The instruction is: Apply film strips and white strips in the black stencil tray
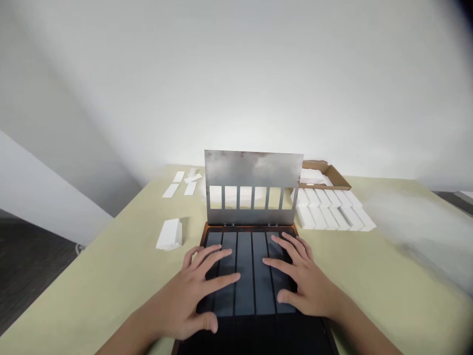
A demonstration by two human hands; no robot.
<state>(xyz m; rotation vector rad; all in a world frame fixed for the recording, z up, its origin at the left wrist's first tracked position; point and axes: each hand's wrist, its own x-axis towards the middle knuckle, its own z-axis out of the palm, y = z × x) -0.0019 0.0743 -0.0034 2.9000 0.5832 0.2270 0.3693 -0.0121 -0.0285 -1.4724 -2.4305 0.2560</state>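
Note:
In front of me lies a black tray-like fixture [254,335] with an orange-brown edge and several long dark grey strips [244,291] side by side. A hinged metal frame [254,170] with a row of rectangular windows stands raised at its far side. My left hand [197,291] is spread over the left strips, fingers apart and holding nothing. Over the right strips, my right hand [299,273] is likewise spread, with fingertips on or just above them. Whether the fingers press down cannot be made out.
A small stack of white cards [170,234] lies on the pale yellow table [118,266] to the left. Behind it are loose white pieces [170,190]. At the right sit rows of white card stacks [332,217] and an open cardboard box [338,178] with white contents. A wall [251,88] rises behind.

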